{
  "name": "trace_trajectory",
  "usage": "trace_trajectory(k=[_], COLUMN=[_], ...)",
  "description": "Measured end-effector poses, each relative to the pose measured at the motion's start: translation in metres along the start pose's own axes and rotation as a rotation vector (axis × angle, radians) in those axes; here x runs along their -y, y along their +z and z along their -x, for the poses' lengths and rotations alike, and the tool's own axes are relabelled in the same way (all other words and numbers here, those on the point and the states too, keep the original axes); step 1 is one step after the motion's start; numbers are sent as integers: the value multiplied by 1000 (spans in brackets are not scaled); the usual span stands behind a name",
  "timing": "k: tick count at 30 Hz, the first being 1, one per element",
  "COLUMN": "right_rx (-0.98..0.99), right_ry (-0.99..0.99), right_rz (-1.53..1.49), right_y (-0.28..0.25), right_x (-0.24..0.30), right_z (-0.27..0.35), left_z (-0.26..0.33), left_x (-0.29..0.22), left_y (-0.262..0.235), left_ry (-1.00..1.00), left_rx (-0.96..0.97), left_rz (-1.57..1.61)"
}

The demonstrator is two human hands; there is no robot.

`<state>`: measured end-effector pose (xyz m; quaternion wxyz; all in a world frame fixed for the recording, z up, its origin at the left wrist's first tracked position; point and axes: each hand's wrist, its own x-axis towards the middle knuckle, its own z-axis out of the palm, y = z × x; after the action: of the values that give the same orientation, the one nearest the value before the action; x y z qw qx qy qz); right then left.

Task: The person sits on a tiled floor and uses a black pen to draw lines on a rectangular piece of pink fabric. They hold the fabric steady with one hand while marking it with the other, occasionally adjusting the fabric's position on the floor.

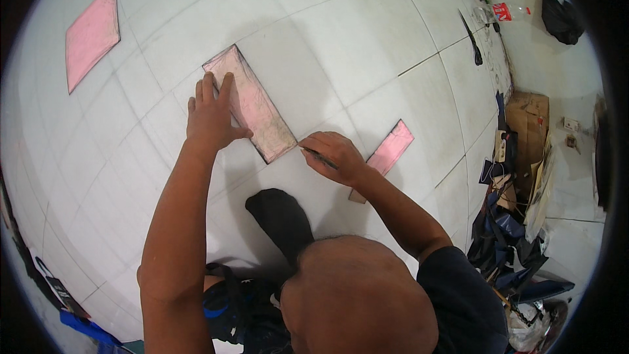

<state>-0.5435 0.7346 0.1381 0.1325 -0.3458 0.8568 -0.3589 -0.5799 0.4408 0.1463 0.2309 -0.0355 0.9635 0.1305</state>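
My left hand (pixel 213 118) lies with fingers spread on the left edge of a pink rectangular template (pixel 252 101), pressing it flat. The template has dark edges and scuffed, scribbled marks, and it lies slanted on a white surface (pixel 288 59) crossed by faint lines. At the template's lower right corner, my right hand (pixel 334 157) is closed round a slim dark pencil (pixel 319 157). Its tip is hard to make out. Partly under my right wrist and forearm in view, a narrow pink strip (pixel 391 149) rests on the same surface.
Another pink four-sided piece (pixel 93 38) lies at the far left. Scissors (pixel 472 39), a plastic bottle (pixel 501 12) and a black bag (pixel 561 16) are at the far right. Cardboard (pixel 526 134) and dark scraps (pixel 501 236) are piled along the right side.
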Motion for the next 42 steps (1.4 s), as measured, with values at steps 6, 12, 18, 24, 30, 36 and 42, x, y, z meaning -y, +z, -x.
trace_trajectory(k=[6,12,18,24,30,36,42], right_rx=[225,-51,-270,-186,-241,-217,-255], right_ry=[109,28,175,290,305,302,285], right_rz=[210,94,-165,-288,-270,-276,-172], right_y=[-2,7,14,52,71,74,69], right_x=[-7,-20,8,37,49,49,42], right_z=[-50,-119,-104,-16,4,2,4], left_z=[0,-1,0,-1,-1,0,1], left_x=[0,-5,2,5,1,1,0], left_y=[1,-2,5,5,3,2,3], left_ry=[-11,-3,6,6,-5,-10,17], left_rx=[6,6,-28,-9,3,6,-41], left_rz=[-29,-45,-31,-8,-15,-22,7])
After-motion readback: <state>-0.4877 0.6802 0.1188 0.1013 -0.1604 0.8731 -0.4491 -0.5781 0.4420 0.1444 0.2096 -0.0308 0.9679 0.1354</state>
